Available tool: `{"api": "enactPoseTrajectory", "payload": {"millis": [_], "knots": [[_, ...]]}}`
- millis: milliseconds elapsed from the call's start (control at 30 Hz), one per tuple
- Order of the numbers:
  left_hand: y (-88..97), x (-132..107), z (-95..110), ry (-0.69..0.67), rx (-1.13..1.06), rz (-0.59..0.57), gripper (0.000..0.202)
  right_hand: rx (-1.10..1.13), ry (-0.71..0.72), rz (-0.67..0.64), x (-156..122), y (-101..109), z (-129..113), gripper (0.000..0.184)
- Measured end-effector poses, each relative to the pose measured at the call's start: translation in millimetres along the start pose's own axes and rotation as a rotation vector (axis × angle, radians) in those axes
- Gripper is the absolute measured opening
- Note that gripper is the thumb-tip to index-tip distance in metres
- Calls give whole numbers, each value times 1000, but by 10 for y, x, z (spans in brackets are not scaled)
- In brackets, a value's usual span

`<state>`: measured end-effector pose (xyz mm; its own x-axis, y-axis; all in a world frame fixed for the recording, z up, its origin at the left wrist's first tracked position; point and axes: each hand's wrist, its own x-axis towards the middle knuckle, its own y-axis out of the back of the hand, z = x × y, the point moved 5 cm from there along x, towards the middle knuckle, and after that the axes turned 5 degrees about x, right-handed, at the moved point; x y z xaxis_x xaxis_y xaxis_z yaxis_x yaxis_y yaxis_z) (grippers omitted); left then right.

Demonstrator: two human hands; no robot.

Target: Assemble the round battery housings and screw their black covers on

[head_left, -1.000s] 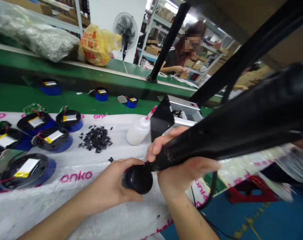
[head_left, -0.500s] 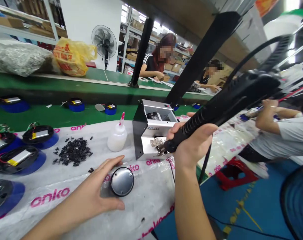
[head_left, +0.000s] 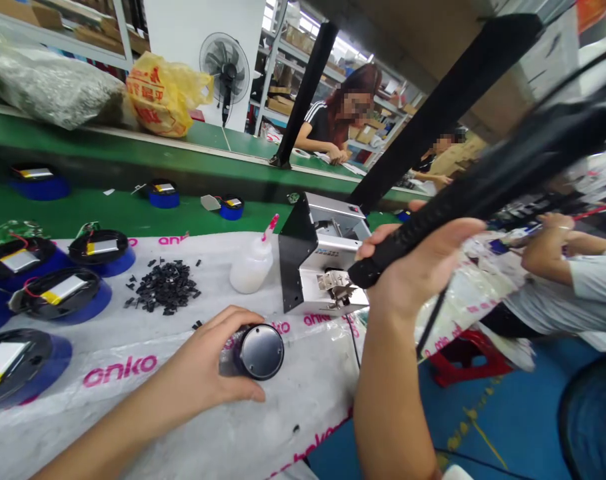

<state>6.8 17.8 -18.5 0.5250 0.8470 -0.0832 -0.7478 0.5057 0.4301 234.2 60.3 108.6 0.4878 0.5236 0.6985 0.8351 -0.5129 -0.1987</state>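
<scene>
My left hand (head_left: 210, 370) curls round a small round unit with a shiny silver face (head_left: 261, 351), tilted up on the white plastic sheet (head_left: 133, 347). My right hand (head_left: 423, 263) grips the ribbed black handle of an electric screwdriver (head_left: 463, 200), raised and slanting up to the right. Its tip hangs just beside a small silver and black feeder box (head_left: 320, 260). A black cable (head_left: 430, 327) drops from the tool below my hand.
Several open round units with batteries on blue rings (head_left: 63, 293) lie at the left, with a pile of small black parts (head_left: 165, 287) and a white squeeze bottle (head_left: 253, 263). Behind runs a green conveyor (head_left: 133, 207). Other people work at right (head_left: 567, 280) and beyond the belt.
My left hand has closed round the round unit and tipped it up off the sheet. My right hand has lifted the screwdriver slightly up and to the right.
</scene>
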Motion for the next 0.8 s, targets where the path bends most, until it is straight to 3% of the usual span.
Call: {"api": "enactPoseTrajectory", "payload": {"millis": [100, 233, 333, 433, 533, 633, 700, 800], "knots": [[-11, 24, -77, 91, 6, 55, 63, -36, -64, -34, -31, 57, 109, 59], [-10, 18, -131, 107, -23, 46, 60, -14, -234, -38, -267, 65, -89, 67], [0, 10, -97, 45, -41, 14, 56, 82, -310, -143, -474, -103, -350, 69], [7, 0, -39, -25, -51, -24, 55, 146, -250, -231, -569, -290, -513, 59], [10, -15, -8, -51, -45, -45, 52, 124, -74, -121, -462, -285, -459, 45], [3, -22, -18, -48, -15, -39, 51, 34, 132, 85, -243, -110, -295, 46], [-8, -21, -35, -42, 0, -35, 52, 13, 136, 148, -128, 1, -159, 51], [-11, -16, -48, -33, 11, -19, 52, 41, 24, 121, -109, 98, -35, 53]]}}
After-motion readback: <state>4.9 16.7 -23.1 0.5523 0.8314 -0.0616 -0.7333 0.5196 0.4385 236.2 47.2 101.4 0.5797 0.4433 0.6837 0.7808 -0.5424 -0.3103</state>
